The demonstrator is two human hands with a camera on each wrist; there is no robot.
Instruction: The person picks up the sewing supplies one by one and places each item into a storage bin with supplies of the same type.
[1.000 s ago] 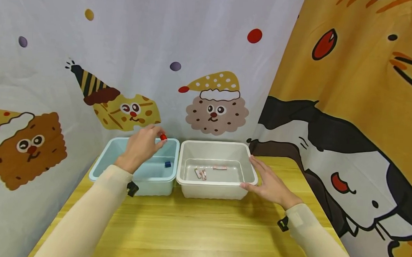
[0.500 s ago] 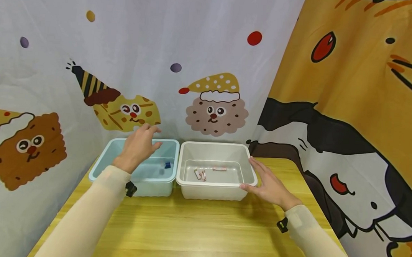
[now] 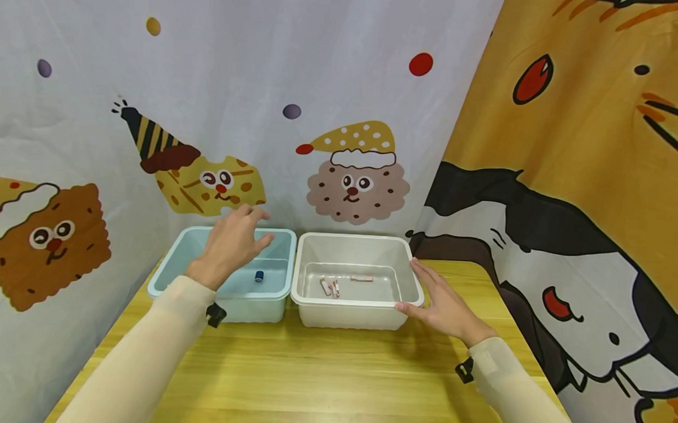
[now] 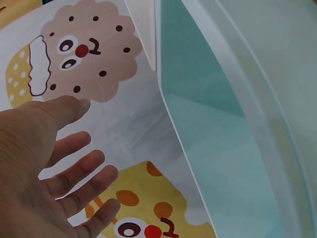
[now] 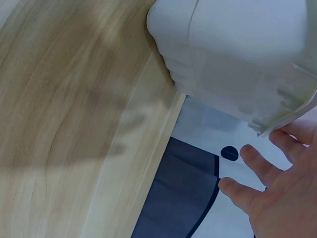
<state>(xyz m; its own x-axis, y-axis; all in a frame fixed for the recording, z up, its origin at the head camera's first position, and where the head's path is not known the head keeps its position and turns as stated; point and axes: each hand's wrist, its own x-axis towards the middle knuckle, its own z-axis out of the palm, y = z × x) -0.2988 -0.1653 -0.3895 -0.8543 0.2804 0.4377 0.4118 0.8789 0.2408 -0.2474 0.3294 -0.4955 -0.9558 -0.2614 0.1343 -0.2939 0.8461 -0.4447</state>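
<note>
My left hand [image 3: 229,248] hovers above the light blue bin [image 3: 218,293], thumb and fingers spread, with nothing between them. In the left wrist view the fingers [image 4: 74,178] are apart and the palm is bare. A small dark blue piece [image 3: 259,275], roughly cylindrical, lies on that bin's floor. The red piece seen earlier is out of sight. My right hand [image 3: 445,304] rests on the right rim of the white bin [image 3: 352,303], its fingers extended. Inside the white bin lie small pink-and-white pieces [image 3: 361,278], too small to identify.
Both bins stand side by side at the back of a wooden table [image 3: 332,375]. Behind them hangs a printed cartoon curtain [image 3: 357,61], which continues along the right side [image 3: 587,260]. Black straps with small devices [image 3: 215,314] sit at both wrists.
My left hand has let go of the small red piece over the blue bin. The dark blue piece has shifted left on the bin floor. My right hand stays put.
</note>
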